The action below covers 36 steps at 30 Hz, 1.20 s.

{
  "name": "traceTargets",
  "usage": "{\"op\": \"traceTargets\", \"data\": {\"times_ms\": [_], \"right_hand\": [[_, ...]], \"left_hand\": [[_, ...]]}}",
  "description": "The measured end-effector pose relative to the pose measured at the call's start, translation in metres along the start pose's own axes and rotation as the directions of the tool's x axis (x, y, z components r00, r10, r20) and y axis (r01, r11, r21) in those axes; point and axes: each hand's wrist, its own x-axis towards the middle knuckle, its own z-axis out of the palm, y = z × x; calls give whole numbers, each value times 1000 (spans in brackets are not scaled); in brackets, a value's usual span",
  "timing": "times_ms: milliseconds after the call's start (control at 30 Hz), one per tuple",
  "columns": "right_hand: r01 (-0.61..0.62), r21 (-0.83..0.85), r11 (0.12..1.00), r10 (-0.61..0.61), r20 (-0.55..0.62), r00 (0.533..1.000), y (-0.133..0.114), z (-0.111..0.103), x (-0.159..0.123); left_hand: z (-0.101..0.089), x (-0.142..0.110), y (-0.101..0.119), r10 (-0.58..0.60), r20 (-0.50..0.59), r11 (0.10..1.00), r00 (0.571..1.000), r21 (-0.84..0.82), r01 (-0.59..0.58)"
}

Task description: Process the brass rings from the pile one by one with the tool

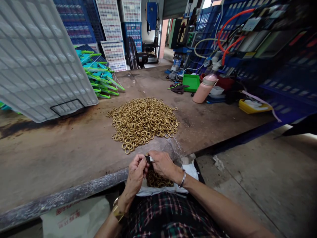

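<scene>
My left hand (135,172) and my right hand (163,164) meet at the table's front edge, fingers pinched together. Between their fingertips shows a small dark piece (147,158) with something white beside it; its kind is too small to tell. Just beyond my hands, a heap of brass-coloured rings (146,120) lies on the table. Below them, more rings (159,180) sit in a white sack (192,170) against my lap, partly hidden by my hands and wrists.
A brown worktable (81,148) spreads ahead, its front edge wrapped in plastic film. At left leans a white ribbed crate (47,62) beside green and turquoise hangers (102,77). A pink bottle (203,91), green tray (191,83) and yellow tray (254,106) stand at right.
</scene>
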Motion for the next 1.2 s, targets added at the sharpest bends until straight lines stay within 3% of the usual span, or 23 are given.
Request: {"op": "traceTargets", "data": {"times_ms": [67,167,367,500,633,767,1000,1200], "right_hand": [[-30,-22,999,30,39,999,2,-2,3],[-125,-92,988,130,54,990,12,-6,9],[-160,-104,982,151,-91,984,27,-11,33],[-198,-60,978,188,-148,971,20,-8,53],[-313,-81,946,302,-125,945,11,-5,69],[-342,-103,934,331,-108,937,9,-6,76],[-345,-96,934,331,-134,934,17,-8,73],[-298,-30,954,281,-251,926,35,-10,64]], "left_hand": [[1,-3,2,21,-3,999,1000,28,-21],[4,-12,7,29,81,999,996,37,-32],[8,-19,4,-88,227,968,970,-212,137],[3,-16,-2,-146,217,938,965,-278,205],[1,-17,1,-172,217,901,961,-359,242],[1,-17,6,-217,238,850,947,-431,303],[-4,-7,6,-234,180,822,955,-488,293],[-3,8,11,-149,126,906,981,-380,187]]}}
